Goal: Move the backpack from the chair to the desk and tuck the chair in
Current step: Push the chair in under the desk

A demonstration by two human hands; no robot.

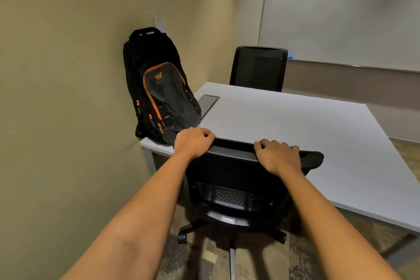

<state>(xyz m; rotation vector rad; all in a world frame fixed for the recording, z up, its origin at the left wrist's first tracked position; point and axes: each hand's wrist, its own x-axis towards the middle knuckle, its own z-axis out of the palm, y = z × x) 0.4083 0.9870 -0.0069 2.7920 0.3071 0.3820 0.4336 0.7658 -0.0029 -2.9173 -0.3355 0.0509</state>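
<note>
A black backpack (159, 88) with orange trim stands upright on the left corner of the white desk (295, 125), leaning against the beige wall. Directly in front of me is a black office chair (229, 191), its backrest top against the desk's near edge and its seat under the desk. My left hand (193, 142) grips the left end of the backrest's top rim. My right hand (278, 155) is closed over the rim further right.
A second black chair (258, 68) stands at the desk's far side. A grey cable hatch (208, 102) is set in the desktop beside the backpack. A whiteboard (341, 13) covers the right wall. The chair's wheeled base (184, 235) rests on patterned carpet.
</note>
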